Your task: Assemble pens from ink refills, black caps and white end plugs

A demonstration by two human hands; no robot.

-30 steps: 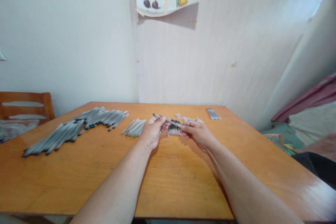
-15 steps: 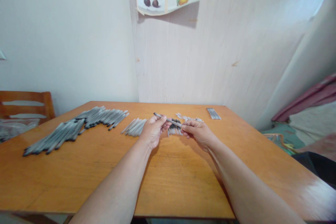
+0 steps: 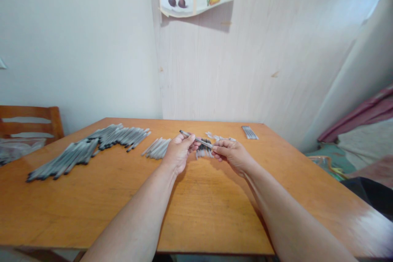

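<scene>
My left hand [image 3: 178, 151] and my right hand [image 3: 229, 153] meet above the middle of an orange wooden table [image 3: 196, 208]. Between them they hold one thin grey pen [image 3: 196, 139], slanting from upper left to lower right. The left fingers are closed round its upper part, and the right fingertips pinch its lower end. Just behind the hands lies a small bunch of grey pens with dark ends [image 3: 203, 151]. Whether the held pen is one piece or two parts I cannot tell.
A long heap of grey pens [image 3: 87, 149] spreads over the table's left. A smaller bunch [image 3: 158, 148] lies left of my hands, clear bits [image 3: 219, 137] and a few pens [image 3: 249, 132] at the back right. A wooden chair [image 3: 30, 125] stands at left.
Both hands stay nearly where they were, with the pen still between them. The view has tilted slightly, and the right fingertips have shifted a little along the pen.
</scene>
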